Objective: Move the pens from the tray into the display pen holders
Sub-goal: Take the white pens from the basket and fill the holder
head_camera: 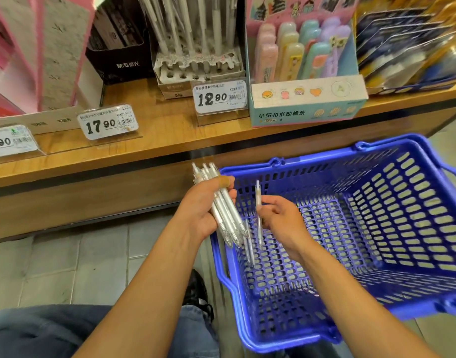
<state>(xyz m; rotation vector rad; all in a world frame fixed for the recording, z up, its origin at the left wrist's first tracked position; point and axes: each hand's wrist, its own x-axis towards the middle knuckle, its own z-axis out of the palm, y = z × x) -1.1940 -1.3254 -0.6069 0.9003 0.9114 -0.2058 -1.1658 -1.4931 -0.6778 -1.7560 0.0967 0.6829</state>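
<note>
Hands meet at centre frame: the left hand [205, 202] grips a bundle of white pens [221, 208], while the right hand [281, 215] pinches a single pen [258, 210] upright above the blue basket [376, 161]. Up at 12 o'clock on the shelf [157, 130], the display pen holder [195, 71] already stands partly filled. By my reckoning the handful remains to be slotted, and the basket looks emptied.

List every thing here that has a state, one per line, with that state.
left hand: grips a bundle of pens
bundle of pens: held, tilted over the basket's edge
right hand: pinches a single pen
single pen: held about upright
blue basket: on the floor, looks emptied
pen display box: on the shelf, several front holes unfilled, pens standing behind
eraser display box: open, stocked
</note>
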